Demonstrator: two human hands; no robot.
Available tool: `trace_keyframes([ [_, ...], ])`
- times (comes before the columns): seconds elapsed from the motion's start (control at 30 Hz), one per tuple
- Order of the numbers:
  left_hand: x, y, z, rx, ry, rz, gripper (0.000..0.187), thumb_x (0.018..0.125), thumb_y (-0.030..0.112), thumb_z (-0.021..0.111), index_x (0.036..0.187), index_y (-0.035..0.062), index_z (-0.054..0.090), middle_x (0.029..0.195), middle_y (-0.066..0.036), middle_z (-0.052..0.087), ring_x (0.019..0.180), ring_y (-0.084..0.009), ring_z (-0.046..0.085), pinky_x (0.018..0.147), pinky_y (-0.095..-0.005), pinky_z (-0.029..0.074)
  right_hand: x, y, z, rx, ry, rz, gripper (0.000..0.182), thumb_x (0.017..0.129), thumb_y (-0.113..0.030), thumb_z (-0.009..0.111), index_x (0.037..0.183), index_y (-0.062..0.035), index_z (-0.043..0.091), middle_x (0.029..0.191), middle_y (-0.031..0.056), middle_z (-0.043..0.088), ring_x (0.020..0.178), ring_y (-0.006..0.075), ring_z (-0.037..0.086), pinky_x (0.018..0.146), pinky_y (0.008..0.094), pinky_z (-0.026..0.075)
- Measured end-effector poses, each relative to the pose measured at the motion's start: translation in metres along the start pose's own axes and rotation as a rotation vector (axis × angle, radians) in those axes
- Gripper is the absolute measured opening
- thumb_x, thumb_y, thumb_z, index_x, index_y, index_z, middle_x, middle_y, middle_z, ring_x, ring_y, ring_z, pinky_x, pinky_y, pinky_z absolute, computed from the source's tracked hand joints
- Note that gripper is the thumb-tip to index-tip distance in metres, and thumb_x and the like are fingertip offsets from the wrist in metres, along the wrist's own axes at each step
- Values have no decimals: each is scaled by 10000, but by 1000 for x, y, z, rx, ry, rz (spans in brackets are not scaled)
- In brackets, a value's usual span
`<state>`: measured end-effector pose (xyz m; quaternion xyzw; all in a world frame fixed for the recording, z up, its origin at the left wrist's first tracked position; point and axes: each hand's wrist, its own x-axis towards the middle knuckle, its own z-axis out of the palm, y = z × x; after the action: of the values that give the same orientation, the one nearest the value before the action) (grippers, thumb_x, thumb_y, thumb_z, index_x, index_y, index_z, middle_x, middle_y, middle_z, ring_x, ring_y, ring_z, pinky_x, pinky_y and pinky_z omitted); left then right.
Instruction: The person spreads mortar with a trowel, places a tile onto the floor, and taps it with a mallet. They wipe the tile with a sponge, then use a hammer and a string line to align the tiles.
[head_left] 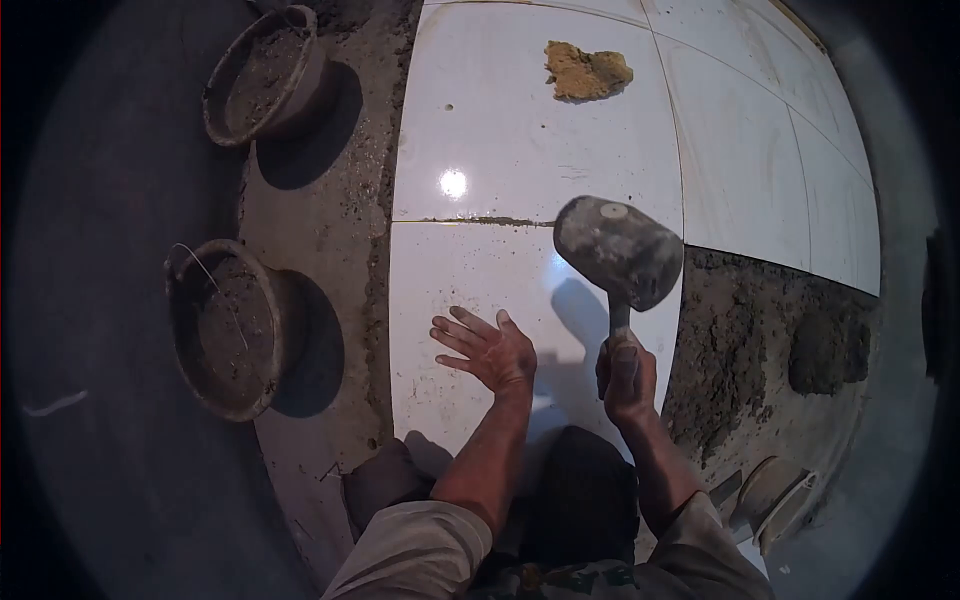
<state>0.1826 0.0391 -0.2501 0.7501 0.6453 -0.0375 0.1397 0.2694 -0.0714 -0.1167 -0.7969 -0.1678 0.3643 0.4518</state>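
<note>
Currently my left hand (487, 352) is spread over the nearest white floor tile (500, 285), left of its centre; my right hand (626, 380) grips the rubber mallet (618, 250), handle pointing forward, head above that tile's far right corner.

The rough grey concrete floor (335, 225) carries glossy white rectangular tiles (520, 130), dark crumbly mortar (720, 345) and, at left, two round mud-smeared buckets (287, 325); a ragged yellow-brown sponge (586, 72) lies on one tile.
</note>
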Motion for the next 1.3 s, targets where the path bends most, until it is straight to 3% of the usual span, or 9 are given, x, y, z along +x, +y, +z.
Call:
trace_keyframes([
  [0.2, 6, 13, -2, -4, -6, -62, 816, 952, 414, 428, 1470, -71, 24, 1528, -315, -53, 1427, -446, -86, 1098, -644, -8, 7, 42, 20, -411, -163, 206, 586, 988, -489, 295, 893, 3, 599, 797, 294, 616, 833, 484, 601, 716, 540, 457],
  [0.37, -3, 1, 2, 116, 75, 2, 790, 954, 434, 435, 1472, -47, 81, 1528, -307, 5, 1432, -447, -13, 1098, -641, 62, -3, 57, 12, -609, -172, 24, 516, 981, -503, 343, 958, -48, 586, 794, 239, 641, 827, 449, 621, 687, 516, 476],
  [0.6, 1, -6, 18, 278, 312, 81, 909, 862, 438, 550, 1493, 7, 56, 1534, -296, 54, 1441, -432, 34, 1091, -645, 116, -33, 46, -7, -181, -169, 99, 426, 937, -447, 497, 976, -32, 587, 790, 215, 642, 783, 385, 642, 680, 448, 485],
  [0.83, -3, -7, 19, 184, 90, 0, 766, 985, 443, 344, 1482, -29, 2, 1523, -320, -28, 1430, -452, -55, 1091, -653, 55, -42, 14, -30, 88, -86, 82, 406, 963, -398, 448, 1006, -7, 545, 684, 154, 603, 657, 367, 629, 575, 404, 469],
  [1.0, -1, 3, 8, 149, 62, -33, 771, 983, 452, 350, 1481, -30, 13, 1528, -308, -31, 1435, -439, -46, 1089, -651, 69, -20, 65, -6, 134, 66, -318, 373, 969, -373, 455, 1006, -14, 553, 755, 182, 627, 698, 403, 631, 596, 425, 482],
  [1.07, -4, -4, 13, 137, 119, -16, 765, 983, 448, 348, 1482, -26, 15, 1531, -304, -26, 1437, -434, -43, 1090, -648, 77, -15, 104, 13, -347, -39, 99, 364, 958, -367, 476, 1046, -27, 571, 804, 217, 641, 740, 416, 639, 627, 462, 497],
  [1.13, -1, 2, 11, 146, 150, -2, 755, 984, 449, 340, 1484, -24, 31, 1532, -301, -19, 1437, -438, -32, 1091, -647, 77, -7, 64, 4, -173, -19, -31, 338, 944, -355, 499, 1009, -32, 571, 820, 247, 638, 770, 432, 636, 663, 504, 497],
  [1.2, 0, -3, 17, 284, 147, -9, 787, 962, 468, 407, 1487, -18, 79, 1534, -299, 8, 1441, -429, -9, 1093, -649, 74, -20, 42, 9, -237, -84, 187, 344, 944, -364, 498, 973, -28, 565, 834, 256, 636, 801, 437, 634, 693, 507, 496],
  [1.3, -1, -8, 24, 204, 245, 28, 799, 952, 466, 435, 1484, -21, 91, 1528, -311, 27, 1438, -434, 17, 1090, -653, 88, -26, 79, 12, -301, -20, -35, 321, 955, -332, 467, 1015, -33, 567, 813, 225, 630, 774, 424, 622, 658, 500, 471],
])
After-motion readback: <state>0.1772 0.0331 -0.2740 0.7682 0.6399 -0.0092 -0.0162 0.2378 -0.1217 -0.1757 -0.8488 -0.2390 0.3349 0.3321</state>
